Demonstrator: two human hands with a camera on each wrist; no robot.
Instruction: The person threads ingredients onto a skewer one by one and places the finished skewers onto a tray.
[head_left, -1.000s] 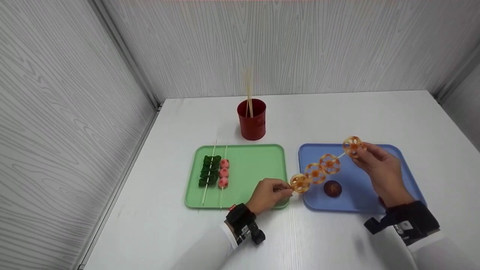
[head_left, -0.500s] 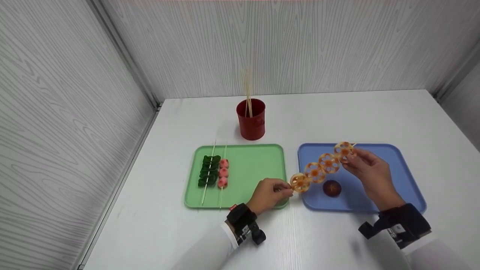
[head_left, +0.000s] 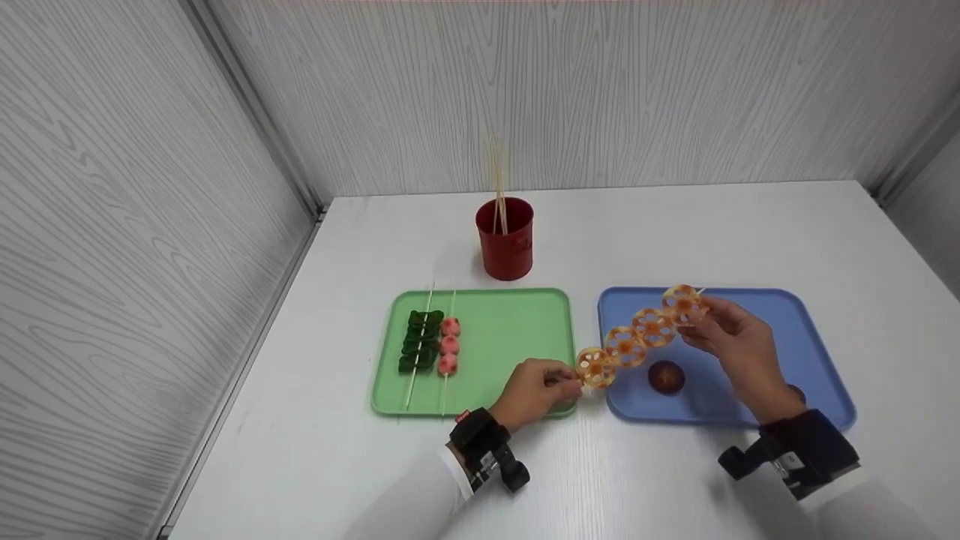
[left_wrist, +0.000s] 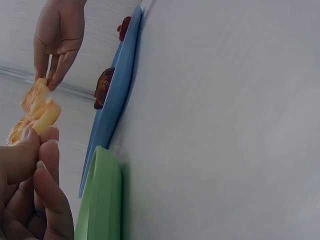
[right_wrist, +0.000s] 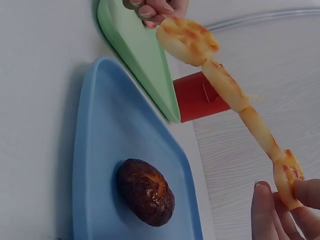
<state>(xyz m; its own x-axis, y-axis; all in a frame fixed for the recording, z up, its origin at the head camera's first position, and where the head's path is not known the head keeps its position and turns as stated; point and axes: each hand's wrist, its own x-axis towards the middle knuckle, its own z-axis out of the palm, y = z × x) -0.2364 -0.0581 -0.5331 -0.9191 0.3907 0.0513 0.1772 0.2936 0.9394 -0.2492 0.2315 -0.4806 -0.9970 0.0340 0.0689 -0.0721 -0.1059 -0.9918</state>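
Observation:
Several orange-browned lotus root slices (head_left: 651,328) sit in a row on a thin skewer, which slants up to the right over the blue tray's left part. My left hand (head_left: 536,390) pinches the skewer's lower end beside the first slice; its fingers hide that end. At the upper end, my right hand (head_left: 739,352) pinches the last slice (right_wrist: 286,180) between thumb and fingers. A short skewer tip pokes out past that slice. Below the row lies a brown mushroom cap (head_left: 666,377) with a cross cut in the blue tray (head_left: 780,322).
On the left, the green tray (head_left: 510,322) bears a skewer of dark green pieces (head_left: 420,341) and one of pink pieces (head_left: 448,345). A red cup (head_left: 506,259) behind it holds several bare skewers (head_left: 497,180). Another brown piece (head_left: 796,392) is partly hidden by my right wrist.
My right hand has moved down and left, sliding the last lotus root slice along the skewer against the others. The skewer tip now shows beyond it. My left hand has stayed nearly still.

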